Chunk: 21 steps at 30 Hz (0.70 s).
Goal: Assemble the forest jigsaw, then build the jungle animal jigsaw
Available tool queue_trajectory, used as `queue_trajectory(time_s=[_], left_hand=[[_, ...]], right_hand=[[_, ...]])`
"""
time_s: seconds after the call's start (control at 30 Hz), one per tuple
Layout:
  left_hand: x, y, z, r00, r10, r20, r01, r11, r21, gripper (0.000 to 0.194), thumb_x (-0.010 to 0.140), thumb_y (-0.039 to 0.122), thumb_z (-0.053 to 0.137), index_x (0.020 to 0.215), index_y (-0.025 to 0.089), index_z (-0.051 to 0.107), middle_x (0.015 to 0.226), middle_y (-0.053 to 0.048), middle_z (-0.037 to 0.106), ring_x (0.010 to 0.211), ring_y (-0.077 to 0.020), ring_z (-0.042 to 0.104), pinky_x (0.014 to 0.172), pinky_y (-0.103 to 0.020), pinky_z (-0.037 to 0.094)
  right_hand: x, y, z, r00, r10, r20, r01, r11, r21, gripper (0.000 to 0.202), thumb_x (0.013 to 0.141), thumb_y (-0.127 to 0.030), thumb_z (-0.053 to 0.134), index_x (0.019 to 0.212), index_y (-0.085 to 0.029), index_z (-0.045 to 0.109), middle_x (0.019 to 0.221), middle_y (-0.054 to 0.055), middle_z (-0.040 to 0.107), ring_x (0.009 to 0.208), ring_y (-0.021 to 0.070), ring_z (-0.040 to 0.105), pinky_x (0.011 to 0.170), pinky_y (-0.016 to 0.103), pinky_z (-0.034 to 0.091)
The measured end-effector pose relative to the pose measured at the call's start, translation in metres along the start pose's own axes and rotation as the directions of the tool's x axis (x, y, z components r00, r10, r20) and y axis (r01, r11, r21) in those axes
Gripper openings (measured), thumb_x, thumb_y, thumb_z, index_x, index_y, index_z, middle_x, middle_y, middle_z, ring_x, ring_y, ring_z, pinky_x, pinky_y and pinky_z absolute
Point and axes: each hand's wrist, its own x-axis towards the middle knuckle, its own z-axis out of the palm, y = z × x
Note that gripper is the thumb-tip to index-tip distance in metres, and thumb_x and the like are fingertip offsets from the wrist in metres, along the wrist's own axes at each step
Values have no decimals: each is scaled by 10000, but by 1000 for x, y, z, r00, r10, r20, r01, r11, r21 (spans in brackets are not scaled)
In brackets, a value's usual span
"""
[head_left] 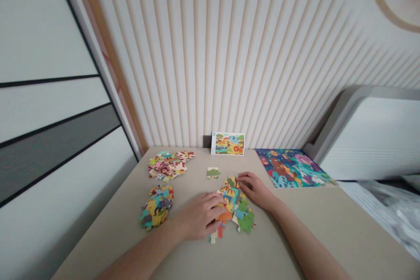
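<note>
In front of the white-bordered rectangular picture card (pixel 228 144), a multicoloured cardboard jigsaw pile (pixel 231 197) is apparently being sorted by the left hand (pixel 204 216), fingers slightly apart, and right hand (pixel 256 190), grip indiscernible; a selection seems called for next.

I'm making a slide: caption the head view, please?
Left hand and right hand at a pile of puzzle pieces, a picture card standing beyond.

On the table (pixel 262 260), the person's L hand (pixel 205 215) is on the L side of the mid pile (pixel 231 197) of puzzle pcs; R hand (pixel 256 188) is at its back R edge. Lone pc (pixel 213 173) lies just behind. Behind that, pic card (pixel 228 144) stands by the wall (pixel 226 52). Off L: near pile (pixel 158 208), w/ back pile (pixel 167 167) behind it. Pic sheet (pixel 295 169): back R.
</note>
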Motion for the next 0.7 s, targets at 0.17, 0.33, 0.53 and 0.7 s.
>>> queue_trajectory(time_s=[0.17,0.33,0.53,0.7], left_hand=[[0,0,1,1000,8,5,-8,1000,2,306,940,301,619,1241,246,622,1310,-71,635,1267,-247,550,1129,-427,427],[0,1,1,1000,6,4,-6,1000,-3,302,933,283,629,1232,243,621,1321,-65,630,1271,-250,543,1133,-429,423],[0,0,-1,1000,2,10,-2,1000,-10,312,926,267,627,1237,247,616,1319,-67,635,1278,-253,546,1130,-435,433],[-1,0,0,1000,2,11,-2,1000,-9,317,928,267,626,1244,246,618,1321,-65,637,1281,-251,545,1126,-431,438]], right_hand=[[0,2,0,1000,15,8,-15,1000,3,253,951,-281,591,1144,-255,753,1184,110,658,1128,248,620,1033,433,484],[0,4,0,1000,10,5,-10,1000,16,208,951,-305,593,1057,-233,757,1163,111,665,1110,243,626,1030,434,486],[0,1,-6,999,1,52,-3,1000,29,192,939,-306,623,1066,-237,751,1197,112,672,1128,246,629,1035,432,484],[-3,0,-18,995,35,90,-34,999,-22,166,911,-334,672,1020,-238,750,1213,111,688,1124,259,638,1026,439,486]])
